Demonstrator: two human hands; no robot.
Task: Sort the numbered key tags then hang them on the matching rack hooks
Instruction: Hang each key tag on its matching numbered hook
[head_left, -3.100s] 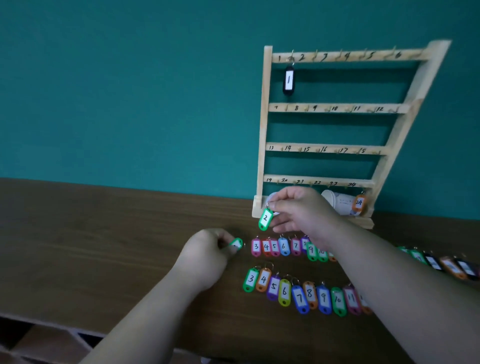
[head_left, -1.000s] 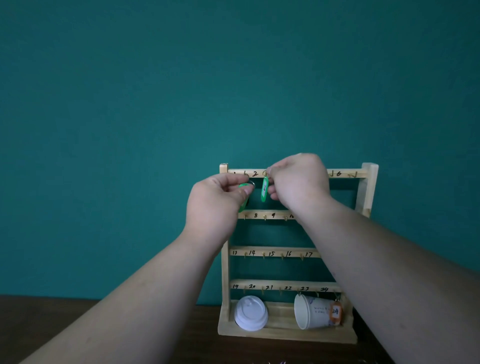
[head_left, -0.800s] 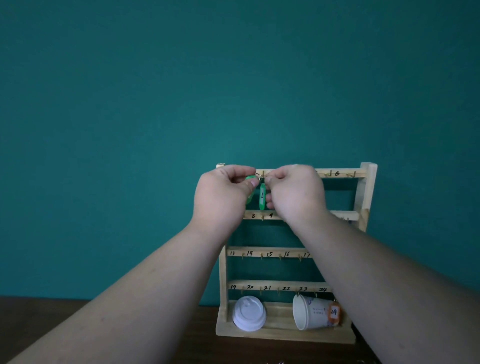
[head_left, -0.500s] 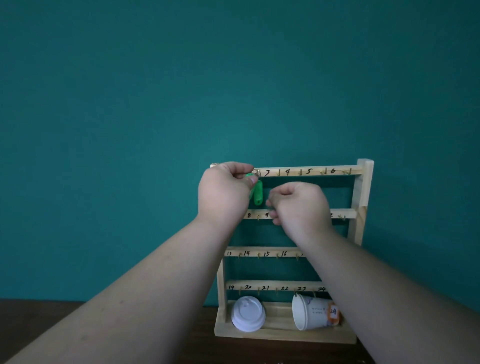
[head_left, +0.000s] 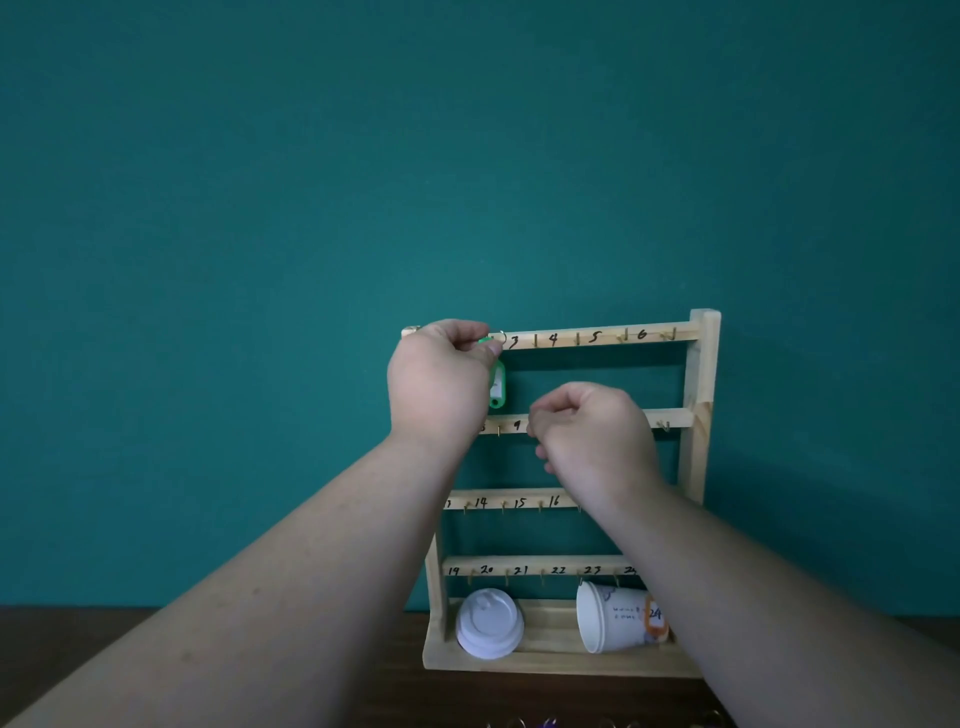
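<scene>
The wooden key rack (head_left: 702, 374) stands against the teal wall, its rails numbered by hand. My left hand (head_left: 439, 382) is up at the left end of the top rail and pinches a green key tag (head_left: 485, 341) beside the hook left of number 3. A second green tag (head_left: 498, 387) with a white label hangs just below that spot, partly behind my left hand. My right hand (head_left: 592, 434) hovers lower, in front of the second rail, fingers loosely curled and holding nothing. Hooks 1 and 2 are hidden by my left hand.
On the rack's base lie a cup with a white lid (head_left: 490, 630) and a paper cup on its side (head_left: 613, 623), with an orange tag 24 (head_left: 655, 618) hanging in front of the paper cup. Several tag rings (head_left: 545, 723) peek in at the bottom edge on the brown table (head_left: 62, 649).
Both hands rose from the table to the top rail with green tags. My right hand let go of its tag there and dropped to the second rail; my left stays up.
</scene>
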